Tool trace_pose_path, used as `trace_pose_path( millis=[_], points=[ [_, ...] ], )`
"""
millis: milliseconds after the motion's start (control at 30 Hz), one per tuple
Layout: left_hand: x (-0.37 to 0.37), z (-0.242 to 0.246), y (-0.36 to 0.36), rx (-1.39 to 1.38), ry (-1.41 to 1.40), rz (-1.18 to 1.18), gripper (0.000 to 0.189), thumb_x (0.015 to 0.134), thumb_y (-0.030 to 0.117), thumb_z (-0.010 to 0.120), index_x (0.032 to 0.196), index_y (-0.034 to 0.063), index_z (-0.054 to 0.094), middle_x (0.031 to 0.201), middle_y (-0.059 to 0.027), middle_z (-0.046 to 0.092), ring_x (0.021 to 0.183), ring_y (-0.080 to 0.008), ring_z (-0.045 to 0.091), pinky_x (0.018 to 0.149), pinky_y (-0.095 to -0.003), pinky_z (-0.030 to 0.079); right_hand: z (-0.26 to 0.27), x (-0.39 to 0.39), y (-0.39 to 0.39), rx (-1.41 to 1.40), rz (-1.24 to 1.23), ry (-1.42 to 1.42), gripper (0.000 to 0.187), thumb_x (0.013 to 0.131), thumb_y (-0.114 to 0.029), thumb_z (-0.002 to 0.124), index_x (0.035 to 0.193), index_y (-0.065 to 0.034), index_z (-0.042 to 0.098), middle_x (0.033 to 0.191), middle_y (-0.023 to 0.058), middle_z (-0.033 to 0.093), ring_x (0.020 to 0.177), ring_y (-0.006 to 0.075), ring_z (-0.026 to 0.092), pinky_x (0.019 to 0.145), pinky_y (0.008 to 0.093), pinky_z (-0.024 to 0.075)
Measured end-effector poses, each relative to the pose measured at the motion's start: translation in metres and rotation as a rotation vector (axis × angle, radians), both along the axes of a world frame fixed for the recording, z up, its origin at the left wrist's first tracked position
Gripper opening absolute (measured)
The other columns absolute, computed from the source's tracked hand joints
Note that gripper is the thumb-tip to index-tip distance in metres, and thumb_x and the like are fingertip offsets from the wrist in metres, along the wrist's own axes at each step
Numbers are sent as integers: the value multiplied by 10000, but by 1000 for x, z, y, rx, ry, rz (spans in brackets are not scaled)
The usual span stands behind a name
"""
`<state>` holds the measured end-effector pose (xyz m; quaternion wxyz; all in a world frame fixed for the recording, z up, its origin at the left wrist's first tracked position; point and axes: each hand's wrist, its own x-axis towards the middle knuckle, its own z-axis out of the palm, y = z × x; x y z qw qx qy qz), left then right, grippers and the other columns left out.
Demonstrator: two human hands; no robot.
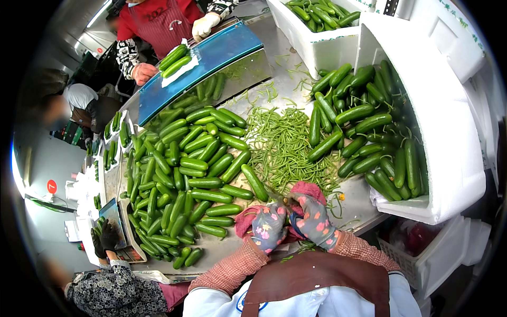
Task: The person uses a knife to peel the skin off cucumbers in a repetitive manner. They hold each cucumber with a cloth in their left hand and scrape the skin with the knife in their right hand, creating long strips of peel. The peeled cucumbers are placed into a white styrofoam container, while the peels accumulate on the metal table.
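My right hand (315, 222), in a grey floral glove, is closed around scissors (285, 200). A bit of the blue handle shows below the palm, and the blades point away from me. My left hand (269, 228), gloved alike, is curled close beside it; whether it grips anything is hidden. Under and around both hands lies a pink cloth (245, 222). Just beyond the blades, a single cucumber (254, 183) rests at the edge of a large heap of cucumbers (194, 162). Clipped green stems (289, 146) are strewn over the metal table (356, 198) in front.
At right, a tipped white foam box (455, 158) spills cucumbers; another foam box (332, 43) of cucumbers stands behind. Across a blue-topped stand (202, 67) is a person in red (158, 23). At lower left, a person's black-gloved hands (106, 237) are over a scale (132, 251).
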<state>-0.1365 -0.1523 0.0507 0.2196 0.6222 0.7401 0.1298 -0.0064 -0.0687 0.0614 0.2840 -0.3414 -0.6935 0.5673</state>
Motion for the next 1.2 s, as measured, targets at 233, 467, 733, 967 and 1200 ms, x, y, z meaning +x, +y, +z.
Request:
trace_pose_path(
  millis=[233,467,733,967,1200],
  points=[
    [2,2,3,132,102,-45,402,545,76,618,926,27,500,838,-146,503,750,-330,505,636,-413,418,-4,15,-11,-309,44,176,407,722,-96,597,1088,34,474,977,85,536,940,145,528,838,262,400],
    [-3,16,8,211,-103,111,512,572,33,637,1058,23,474,957,-159,538,858,-335,532,727,-391,437,3,25,-13,-465,-103,240,433,723,-10,555,1131,46,421,1037,105,520,890,157,536,820,262,419],
    [-31,28,11,443,-949,591,471,674,85,652,1086,8,437,951,-110,543,884,-235,547,767,-344,464,-8,14,-10,-112,151,102,469,694,-32,583,1137,9,435,948,78,531,772,148,535,706,255,442],
    [-72,47,32,385,-2232,867,344,840,235,435,1106,20,469,1005,-174,558,848,-314,565,718,-441,479,3,16,12,559,-27,-79,516,589,-84,657,1074,-41,487,810,114,526,707,288,517,647,374,422],
    [-21,45,50,239,-2275,1091,268,855,179,448,1094,61,481,1021,-148,548,942,-296,530,855,-448,424,5,14,18,845,-100,-201,470,607,-88,638,1054,-50,496,775,63,531,642,241,527,557,363,417]
  ],
)
